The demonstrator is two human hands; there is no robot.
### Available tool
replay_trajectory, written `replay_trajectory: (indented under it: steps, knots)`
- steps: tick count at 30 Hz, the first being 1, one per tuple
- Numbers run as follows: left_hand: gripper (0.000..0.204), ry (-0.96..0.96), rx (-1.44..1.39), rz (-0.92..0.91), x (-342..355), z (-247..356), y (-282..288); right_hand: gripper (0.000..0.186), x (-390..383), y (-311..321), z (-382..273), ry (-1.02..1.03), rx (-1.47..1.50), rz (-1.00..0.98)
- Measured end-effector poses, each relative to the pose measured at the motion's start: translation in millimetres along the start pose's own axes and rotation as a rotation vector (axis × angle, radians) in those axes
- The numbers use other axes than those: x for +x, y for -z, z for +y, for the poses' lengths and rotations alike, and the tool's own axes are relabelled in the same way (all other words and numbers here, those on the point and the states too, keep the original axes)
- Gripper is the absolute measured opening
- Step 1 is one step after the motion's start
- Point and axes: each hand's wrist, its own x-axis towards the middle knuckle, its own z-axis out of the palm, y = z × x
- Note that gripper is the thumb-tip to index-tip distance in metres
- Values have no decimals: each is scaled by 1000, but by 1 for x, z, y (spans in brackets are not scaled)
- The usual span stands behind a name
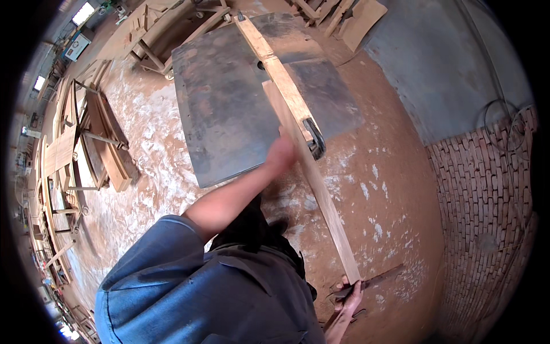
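A long, narrow wooden board (323, 198) runs slantwise from the dark metal table (223, 109) down toward me, its near part jutting past the table's edge. My right hand (350, 299) grips the near end, fingers closed around it. Against the board's left side, close to the table's front edge, rests my left hand (282, 152); motion blurs its fingers. Beside the board's far part, a thicker pale wooden beam (286, 83) lies across the tabletop. A dark clamp (315, 140) sits on the beam's near end, and another clamp (240, 17) shows at its far end.
At the left, wooden frames and planks (109, 137) stand on the dusty floor (143, 132). A wooden workbench (154, 28) is at the far left of the table. To the right rises a wall, grey above with bare bricks (481, 178) below, and a cable (498, 103) hangs there.
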Motion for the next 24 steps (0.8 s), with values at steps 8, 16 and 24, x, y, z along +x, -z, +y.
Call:
replay_trajectory:
  steps: [8,16,24]
  knots:
    - [49,216,-42,93,58,-8,37,47,26,-51,10,-100,-257,-11]
    - [63,290,-40,-12,104,-22,81,43,35,-111,22,-141,-285,-54]
    - [54,277,19,91,190,-66,117,29,49,-211,43,-108,-290,-118]
